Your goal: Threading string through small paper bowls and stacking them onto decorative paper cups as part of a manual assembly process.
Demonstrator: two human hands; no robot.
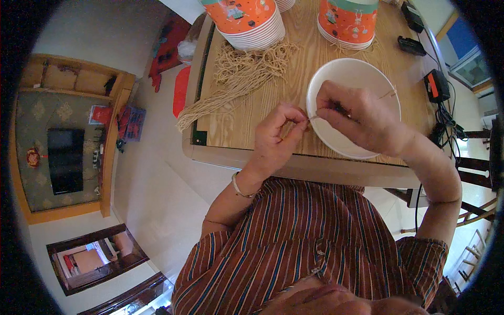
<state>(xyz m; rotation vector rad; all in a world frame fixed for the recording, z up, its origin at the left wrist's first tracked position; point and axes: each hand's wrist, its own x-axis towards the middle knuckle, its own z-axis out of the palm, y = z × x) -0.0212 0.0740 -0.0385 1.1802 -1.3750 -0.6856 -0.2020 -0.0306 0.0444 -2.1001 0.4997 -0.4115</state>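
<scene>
A white paper bucket lies with its round white face toward me near the table's front edge. My right hand is over it, with its fingers closed in a pinch. At the bucket's left rim my left hand pinches too, thumb against forefinger. A short bit of thin beige string spans the small gap between the two pinches; the rest of it is hidden by my fingers. Another beige strand shows at the bucket's right side. Left of the bucket lies a bundle of beige strings, tangled at its far end.
Stacked orange paper buckets stand at the far left of the wooden table. Another orange stack stands to their right. Black adapters and cables lie along the right edge. A red stool is beyond the left edge.
</scene>
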